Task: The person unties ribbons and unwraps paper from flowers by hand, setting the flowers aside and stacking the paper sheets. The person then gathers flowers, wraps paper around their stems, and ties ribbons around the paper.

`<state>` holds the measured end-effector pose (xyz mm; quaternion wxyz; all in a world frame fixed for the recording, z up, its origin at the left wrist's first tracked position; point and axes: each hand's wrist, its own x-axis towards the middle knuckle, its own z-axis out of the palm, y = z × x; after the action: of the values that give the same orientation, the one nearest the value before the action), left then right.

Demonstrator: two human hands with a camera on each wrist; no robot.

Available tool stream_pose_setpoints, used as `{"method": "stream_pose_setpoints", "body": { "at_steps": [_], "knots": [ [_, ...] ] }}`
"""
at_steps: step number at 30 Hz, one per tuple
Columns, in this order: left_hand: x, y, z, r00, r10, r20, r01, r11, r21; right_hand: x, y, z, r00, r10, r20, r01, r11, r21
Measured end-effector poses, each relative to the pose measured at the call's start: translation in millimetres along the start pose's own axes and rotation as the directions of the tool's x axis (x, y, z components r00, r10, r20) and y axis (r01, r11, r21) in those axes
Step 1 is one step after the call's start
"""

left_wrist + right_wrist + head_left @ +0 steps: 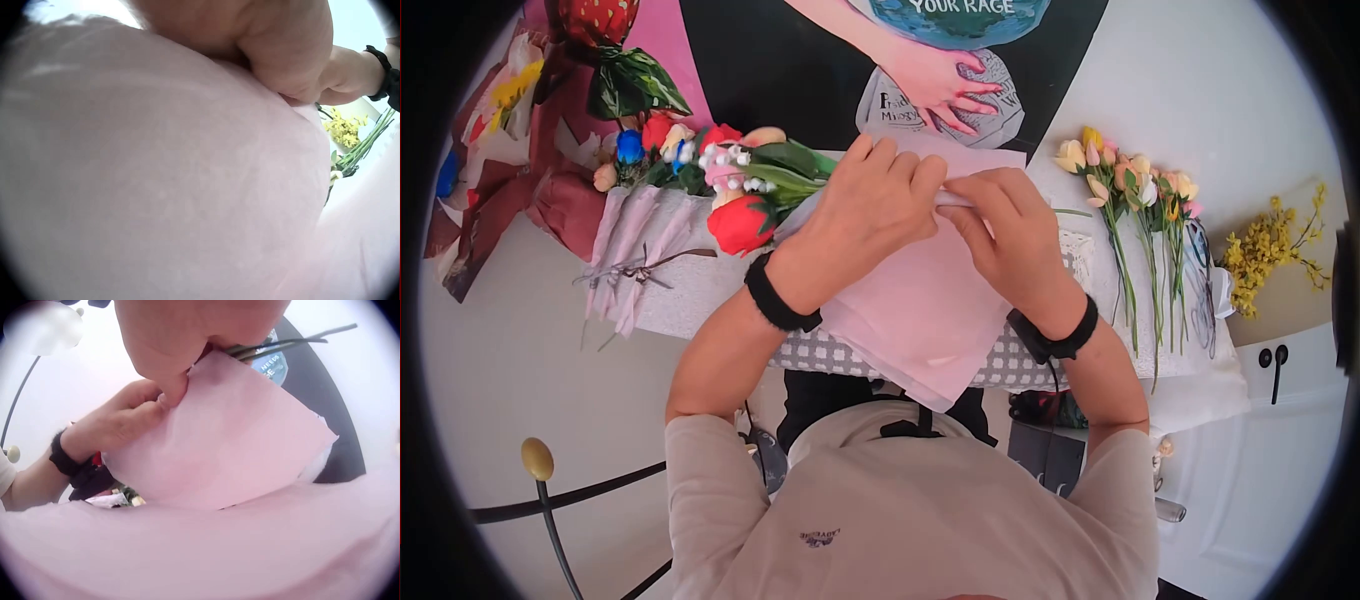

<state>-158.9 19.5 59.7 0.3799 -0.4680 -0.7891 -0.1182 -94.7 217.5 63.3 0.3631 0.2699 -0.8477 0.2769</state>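
Pink wrapping paper [920,320] hangs over the table's front edge, wrapped around a small bouquet. At the bouquet's left end show a red rose [741,226], small white bell flowers and green leaves [792,160]. My left hand [870,205] grips the rolled paper with curled fingers. Close beside it, my right hand [1012,235] pinches the paper's edge between thumb and fingers. Bare stems [294,347] stick out past my right hand [197,337] in the right wrist view. Paper [156,169] fills most of the left wrist view, below my left hand [256,37].
On the left lie a pink-wrapped bouquet [635,260] and a dark red wrapped one [560,205]. Loose tulips [1100,165] with long stems and yellow blossom sprigs [1270,250] are on the right. A painted picture [750,70] stands behind the table.
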Motion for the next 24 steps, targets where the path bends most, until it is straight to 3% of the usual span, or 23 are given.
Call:
{"method": "stream_pose_setpoints", "body": {
  "at_steps": [3,5,12,15,17,20,24],
  "knots": [
    [-3.9,-0.3,5.4,0.999,0.000,0.037,0.001,1.000,-0.019,-4.5,6.9,5.3,0.997,-0.081,0.004,0.081,0.996,-0.029],
    [-2.1,-2.3,11.9,0.987,0.057,-0.147,-0.047,0.996,0.074,-4.3,8.8,4.8,0.999,-0.038,0.019,0.038,0.999,0.002],
    [-9.4,4.5,20.7,0.988,0.013,-0.155,-0.003,0.998,0.065,-16.3,11.8,1.5,0.990,0.112,0.080,-0.121,0.985,0.126],
    [-11.1,5.4,16.4,0.997,-0.015,-0.077,0.015,1.000,-0.002,-14.9,9.9,2.6,0.992,0.059,0.113,-0.065,0.997,0.048],
    [-13.3,4.6,18.0,0.999,-0.023,-0.031,0.022,0.999,-0.043,-12.9,9.2,5.6,0.998,-0.033,0.044,0.034,0.999,-0.034],
    [-14.3,6.4,13.6,0.998,-0.046,0.033,0.047,0.998,-0.046,-12.6,8.9,6.6,0.998,-0.069,0.012,0.070,0.995,-0.068],
    [-10.8,13.4,21.5,0.996,-0.007,-0.091,0.012,0.998,0.059,-18.0,7.5,5.6,0.999,-0.034,0.000,0.034,0.998,-0.047]
  ]
}}
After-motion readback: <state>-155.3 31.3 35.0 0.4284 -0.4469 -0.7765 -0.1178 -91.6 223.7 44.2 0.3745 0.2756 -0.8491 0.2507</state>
